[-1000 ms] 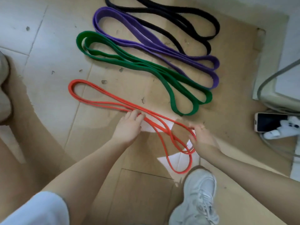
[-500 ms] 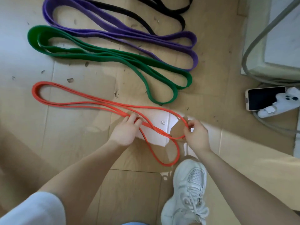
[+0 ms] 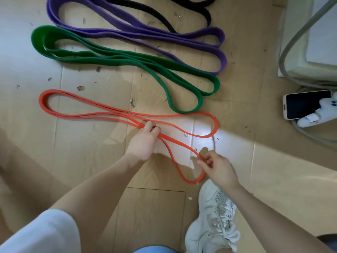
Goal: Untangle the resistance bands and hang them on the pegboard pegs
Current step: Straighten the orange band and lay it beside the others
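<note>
Untangling the red band (image 3: 127,116) on the floor (image 3: 91,161), just below the green band (image 3: 116,60)

Left hand (image 3: 144,141) pinches red strands at their crossing; right hand (image 3: 218,168) pinches the near loop, fingers curled on it; a hard pull could likely tighten the twist or snap rubber loose; shoe (image 3: 215,218) crowds the loop's lower end; phone (image 3: 306,104) lies well right; open floor lies left of red.

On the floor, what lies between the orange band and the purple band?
The green band lies between them in the head view, folded in long loops on the wooden floor. The purple band is above it, and the orange band, held by both hands, is below.
</note>
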